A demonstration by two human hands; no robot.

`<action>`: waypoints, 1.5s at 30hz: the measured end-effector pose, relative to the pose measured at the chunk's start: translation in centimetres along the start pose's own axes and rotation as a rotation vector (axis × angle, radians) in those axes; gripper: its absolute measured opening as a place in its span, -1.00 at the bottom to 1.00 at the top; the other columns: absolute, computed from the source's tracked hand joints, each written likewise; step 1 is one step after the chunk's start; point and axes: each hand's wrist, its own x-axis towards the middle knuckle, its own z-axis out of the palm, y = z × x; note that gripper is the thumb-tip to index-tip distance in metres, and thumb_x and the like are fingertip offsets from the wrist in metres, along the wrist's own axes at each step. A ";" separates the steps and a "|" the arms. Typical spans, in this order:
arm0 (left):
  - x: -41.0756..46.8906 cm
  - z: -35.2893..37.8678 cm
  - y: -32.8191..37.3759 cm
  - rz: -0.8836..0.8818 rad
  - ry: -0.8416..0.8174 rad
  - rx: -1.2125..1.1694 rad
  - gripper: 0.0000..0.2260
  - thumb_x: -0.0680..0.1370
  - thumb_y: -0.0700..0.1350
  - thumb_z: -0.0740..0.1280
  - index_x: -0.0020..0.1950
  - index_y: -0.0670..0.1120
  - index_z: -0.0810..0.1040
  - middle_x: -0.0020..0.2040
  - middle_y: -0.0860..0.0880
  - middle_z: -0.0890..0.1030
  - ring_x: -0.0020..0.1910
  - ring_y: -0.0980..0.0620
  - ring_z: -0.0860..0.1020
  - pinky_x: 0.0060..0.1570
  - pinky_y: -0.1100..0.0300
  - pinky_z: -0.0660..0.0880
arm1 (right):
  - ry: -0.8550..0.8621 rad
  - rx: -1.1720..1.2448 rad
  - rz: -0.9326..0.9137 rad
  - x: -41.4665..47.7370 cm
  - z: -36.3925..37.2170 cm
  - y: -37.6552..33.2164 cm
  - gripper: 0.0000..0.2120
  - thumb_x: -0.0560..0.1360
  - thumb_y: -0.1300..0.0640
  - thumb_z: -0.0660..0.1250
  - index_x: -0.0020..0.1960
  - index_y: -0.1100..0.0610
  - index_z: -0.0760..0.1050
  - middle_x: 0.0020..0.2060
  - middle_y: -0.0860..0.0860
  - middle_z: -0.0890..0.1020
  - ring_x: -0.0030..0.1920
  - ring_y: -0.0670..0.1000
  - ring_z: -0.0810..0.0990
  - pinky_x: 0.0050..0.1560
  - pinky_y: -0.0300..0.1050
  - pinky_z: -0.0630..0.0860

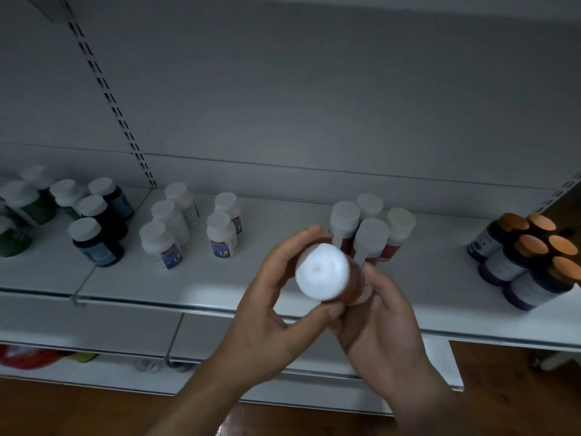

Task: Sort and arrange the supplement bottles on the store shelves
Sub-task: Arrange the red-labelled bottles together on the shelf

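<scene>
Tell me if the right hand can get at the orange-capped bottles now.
Likely not yet: right hand and left hand both hold the red bottle; the way to the orange-capped bottles looks free.

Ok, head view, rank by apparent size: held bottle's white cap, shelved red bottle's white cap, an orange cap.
1. Held bottle's round white cap, nearest the camera.
2. Shelved white cap and orange cap: alike.

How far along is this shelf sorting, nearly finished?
Mostly done, it seems. The shelf already carries clusters by kind: green bottles, dark blue bottles, white bottles, red bottles and orange-capped bottles. In hand: the held bottle, red with a white cap, raised in front of the red cluster. Left: probably setting it among those; no other stray shows on this shelf.
</scene>
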 end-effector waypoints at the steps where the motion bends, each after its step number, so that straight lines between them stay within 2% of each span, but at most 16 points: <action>1: 0.0 -0.3 -0.2 -0.007 0.000 0.004 -0.42 0.46 -0.14 0.44 0.43 0.12 0.35 0.39 0.02 0.46 0.41 -0.06 0.41 0.33 0.04 0.43 | 0.025 -0.061 -0.045 0.1 0.0 -0.1 -0.61 0.53 -0.05 0.19 0.17 0.18 0.58 -0.03 0.15 0.65 -0.15 0.02 0.60 -0.23 -0.13 0.51; 5: 0.1 -0.9 -0.5 -0.151 0.037 -0.157 -0.53 0.42 -0.07 0.43 0.32 0.16 0.49 0.26 0.06 0.53 0.28 0.02 0.51 0.13 0.12 0.55 | 0.061 -0.317 -0.222 0.1 -0.4 -0.7 -0.60 0.40 -0.09 0.38 0.15 0.08 0.52 -0.10 0.06 0.67 -0.19 -0.01 0.62 -0.26 -0.13 0.55; 7: 0.1 -0.8 -0.6 -0.245 0.116 -0.221 -0.58 0.38 0.03 0.43 0.24 0.08 0.53 0.11 0.10 0.61 0.12 0.09 0.59 0.00 0.23 0.56 | 0.030 -0.473 -0.323 -0.1 -0.6 -0.9 -0.62 0.40 -0.04 0.36 0.20 -0.01 0.49 -0.04 -0.02 0.67 -0.16 -0.01 0.65 -0.24 -0.16 0.57; 10: -0.1 -0.7 -1.0 -0.338 0.158 -0.174 -0.59 0.39 0.12 0.43 0.16 -0.02 0.52 0.01 0.09 0.65 0.03 0.11 0.63 -0.07 0.31 0.55 | 0.007 -0.623 -0.413 -0.2 -0.9 -1.1 -0.61 0.36 -0.11 0.39 0.18 -0.10 0.50 0.01 -0.06 0.64 -0.06 -0.02 0.65 -0.18 -0.14 0.59; 12: -0.2 -0.6 -1.1 -0.367 0.104 -0.192 -0.57 0.40 0.04 0.45 0.22 -0.03 0.48 0.04 0.11 0.65 0.05 0.15 0.62 -0.06 0.34 0.54 | 0.041 -0.618 -0.417 -0.1 -0.9 -1.4 -0.65 0.37 -0.11 0.39 0.12 -0.05 0.53 -0.07 -0.06 0.66 -0.15 -0.04 0.65 -0.23 -0.16 0.58; 15: -0.4 -1.1 -1.3 -0.281 -0.005 -0.161 -0.43 0.43 -0.09 0.44 0.40 0.02 0.35 0.28 0.10 0.53 0.24 0.06 0.53 0.09 0.22 0.54 | 0.092 -0.591 -0.366 0.3 -1.1 -1.5 -0.71 0.41 -0.10 0.31 0.07 -0.01 0.54 -0.19 -0.02 0.68 -0.30 -0.03 0.61 -0.29 -0.17 0.55; 18: -0.2 -1.4 -1.1 -0.295 0.008 -0.183 -0.52 0.44 -0.15 0.50 0.32 0.01 0.46 0.18 0.05 0.59 0.17 0.04 0.57 0.05 0.24 0.55 | 0.054 -0.664 -0.374 0.3 -1.5 -1.6 -0.66 0.41 -0.15 0.33 0.14 -0.07 0.50 -0.09 -0.07 0.67 -0.16 -0.03 0.66 -0.22 -0.16 0.59; 21: 0.2 -1.0 -0.6 -0.376 0.087 -0.198 -0.64 0.44 -0.04 0.47 0.21 -0.01 0.53 0.06 0.07 0.66 0.06 0.12 0.63 -0.04 0.32 0.55 | 0.015 -0.701 -0.419 0.1 -1.6 -1.9 -0.63 0.42 -0.06 0.37 0.21 -0.12 0.43 -0.01 -0.14 0.63 -0.02 -0.04 0.66 -0.15 -0.17 0.60; 24: 0.3 -1.0 -0.8 -0.404 0.030 -0.168 -0.61 0.47 0.01 0.48 0.25 0.03 0.49 0.11 0.12 0.64 0.09 0.16 0.61 -0.05 0.35 0.54 | 0.032 -0.693 -0.455 0.2 -1.7 -2.1 -0.68 0.43 0.01 0.33 0.18 -0.06 0.45 -0.05 -0.08 0.65 -0.14 -0.01 0.66 -0.21 -0.16 0.60; 27: 0.3 -1.1 -1.2 -0.317 -0.040 -0.153 -0.49 0.42 -0.09 0.46 0.34 0.04 0.43 0.23 0.10 0.58 0.20 0.04 0.57 0.02 0.24 0.56 | 0.064 -0.683 -0.430 0.3 -1.8 -2.3 -0.70 0.42 -0.06 0.32 0.13 -0.03 0.47 -0.12 -0.04 0.68 -0.24 -0.01 0.65 -0.26 -0.15 0.59; 29: 0.5 -1.1 -1.1 -0.321 -0.010 -0.171 -0.56 0.41 -0.10 0.47 0.27 0.03 0.49 0.17 0.07 0.62 0.16 0.05 0.59 0.02 0.25 0.56 | 0.040 -0.688 -0.431 0.2 -2.0 -2.4 -0.66 0.41 -0.11 0.35 0.16 -0.07 0.46 -0.06 -0.07 0.66 -0.13 -0.01 0.67 -0.23 -0.15 0.60; 31: 0.7 -0.9 -0.9 -0.353 0.013 -0.175 -0.63 0.42 0.00 0.46 0.20 0.05 0.53 0.09 0.08 0.65 0.09 0.11 0.62 -0.02 0.30 0.55 | 0.009 -0.697 -0.438 0.2 -2.2 -2.4 -0.63 0.37 -0.15 0.37 0.17 -0.19 0.45 0.00 -0.09 0.62 -0.01 -0.02 0.65 -0.19 -0.15 0.61; 34: 0.6 -0.9 -1.1 -0.380 -0.033 -0.107 -0.61 0.41 0.12 0.42 0.21 0.11 0.51 0.11 0.16 0.63 0.11 0.16 0.60 0.01 0.30 0.55 | 0.038 -0.692 -0.430 0.5 -2.2 -2.4 -0.68 0.34 -0.19 0.38 0.08 -0.23 0.51 -0.08 -0.09 0.64 -0.14 -0.04 0.66 -0.25 -0.16 0.58; 38: 0.5 -0.9 -1.5 -0.289 -0.085 -0.049 -0.54 0.39 0.05 0.45 0.27 0.21 0.46 0.21 0.16 0.56 0.22 0.05 0.55 0.13 0.17 0.56 | 0.062 -0.679 -0.401 0.7 -2.2 -2.2 -0.61 0.29 -0.29 0.33 0.05 -0.16 0.53 -0.13 -0.06 0.66 -0.26 -0.04 0.63 -0.28 -0.16 0.54; 42: 0.6 -0.9 -1.4 -0.359 0.040 -0.138 -0.64 0.36 0.17 0.41 0.13 0.16 0.59 0.07 0.08 0.64 0.08 0.08 0.62 -0.04 0.24 0.57 | -0.010 -0.678 -0.418 0.4 -2.4 -2.4 -0.60 0.34 -0.13 0.41 0.17 -0.21 0.47 -0.05 -0.08 0.65 -0.19 0.02 0.65 -0.23 -0.17 0.58; 45: 0.5 -1.0 -1.4 -0.386 -0.001 -0.125 -0.55 0.35 0.16 0.42 0.23 0.18 0.51 0.12 0.13 0.62 0.11 0.12 0.61 0.00 0.26 0.57 | 0.026 -0.646 -0.428 0.4 -2.1 -2.3 -0.66 0.40 -0.02 0.38 0.17 -0.09 0.47 -0.15 -0.07 0.66 -0.29 0.02 0.63 -0.28 -0.17 0.58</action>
